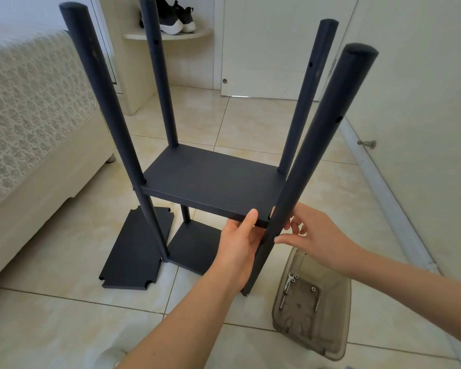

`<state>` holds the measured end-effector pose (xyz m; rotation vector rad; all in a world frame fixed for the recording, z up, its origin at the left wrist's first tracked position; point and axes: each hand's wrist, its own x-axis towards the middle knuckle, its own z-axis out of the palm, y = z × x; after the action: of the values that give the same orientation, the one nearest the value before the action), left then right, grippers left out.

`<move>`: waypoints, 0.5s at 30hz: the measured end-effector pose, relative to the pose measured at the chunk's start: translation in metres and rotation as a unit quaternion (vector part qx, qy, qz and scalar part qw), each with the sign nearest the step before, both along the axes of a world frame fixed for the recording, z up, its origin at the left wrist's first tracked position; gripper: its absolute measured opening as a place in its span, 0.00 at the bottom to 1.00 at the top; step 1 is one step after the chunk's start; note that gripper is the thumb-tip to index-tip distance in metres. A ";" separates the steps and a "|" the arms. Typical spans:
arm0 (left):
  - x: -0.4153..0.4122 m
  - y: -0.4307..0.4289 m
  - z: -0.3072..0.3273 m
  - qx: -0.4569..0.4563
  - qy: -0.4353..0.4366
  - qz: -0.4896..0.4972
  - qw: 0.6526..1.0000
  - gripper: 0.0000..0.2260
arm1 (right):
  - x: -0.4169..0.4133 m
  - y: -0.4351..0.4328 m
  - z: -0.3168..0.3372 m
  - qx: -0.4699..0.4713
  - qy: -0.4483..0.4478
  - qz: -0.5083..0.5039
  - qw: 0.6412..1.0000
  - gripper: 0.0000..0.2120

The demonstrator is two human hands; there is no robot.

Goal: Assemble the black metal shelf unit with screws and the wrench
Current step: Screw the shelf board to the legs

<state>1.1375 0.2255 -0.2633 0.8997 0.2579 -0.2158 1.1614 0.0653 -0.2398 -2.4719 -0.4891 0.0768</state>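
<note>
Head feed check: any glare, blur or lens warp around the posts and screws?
Head view: even, soft light, mild sheen on the floor tiles; wide-angle lens splays the posts outward; middle shelf sharp; bed softens toward the left edge; screws in the tray small but readable.

No readable text, label, brand, number or sign anywhere in view: black shelf unit (210,182) at centre has plain matte surfaces, plastic tray (330,328) at 5 o'clock shows no legible marking, shoes (176,17) at 12 o'clock too small and blurred to make out any logo
</note>
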 end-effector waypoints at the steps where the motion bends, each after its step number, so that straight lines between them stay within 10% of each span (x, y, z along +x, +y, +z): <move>1: 0.000 0.000 0.000 -0.002 0.000 0.000 1.000 0.12 | 0.001 -0.001 0.000 0.006 -0.002 -0.004 1.000 0.12; 15: -0.004 0.000 -0.002 0.054 0.030 0.021 0.998 0.06 | 0.003 -0.002 -0.002 0.030 -0.028 -0.025 0.999 0.14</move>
<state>1.1334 0.2259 -0.2650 0.9939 0.3458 -0.1910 1.1646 0.0637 -0.2415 -2.4309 -0.4457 -0.0282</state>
